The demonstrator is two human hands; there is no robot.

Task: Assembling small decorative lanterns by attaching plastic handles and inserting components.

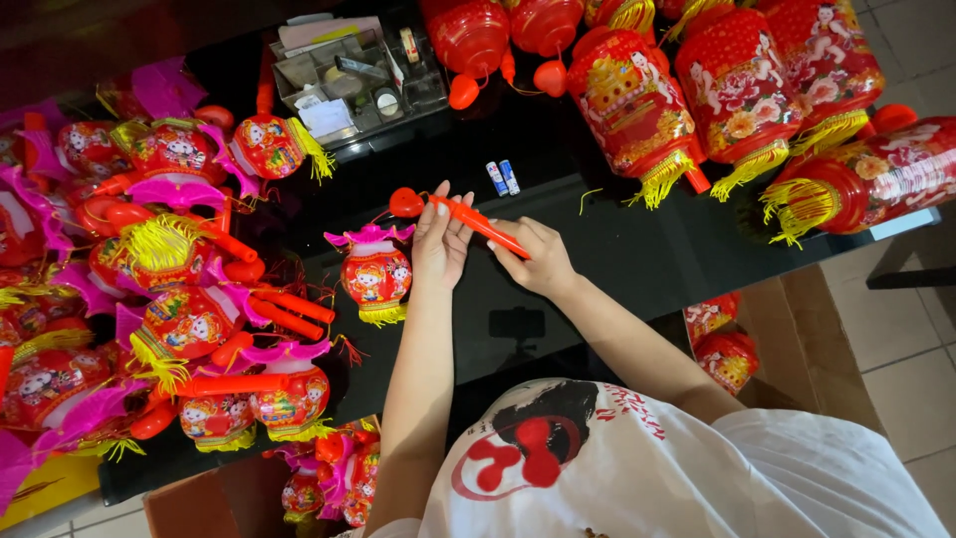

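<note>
Both hands meet over the black table (617, 249) on one thing, an orange-red plastic lantern stick (478, 223) with a heart-shaped knob at its far end. The left hand (441, 242) has its fingers closed about the stick just behind that knob, and the right hand (538, 257) is closed around the stick's near end, so the stick lies slanted between them, above the table top. A small red toy lantern (375, 274) with a pink frilled top and yellow fringe sits just left of the left hand, seemingly hung from the stick's knob end, though the string cannot be made out. Two small blue-and-white batteries (503, 177) lie side by side on the table just beyond the stick. Farther beyond stands a clear compartment tray (354, 75) of odds and ends, and to the right of the batteries lies a row of large red lanterns (732, 85) with gold tassels. Well to the left of the stick is a dense heap of finished small lanterns (169, 289) with sticks. The risks look modest: a twist of the stick could swing the small lantern and tangle its fringe in the heap, and a careless wrist could send the loose batteries rolling across the glossy table.
</note>
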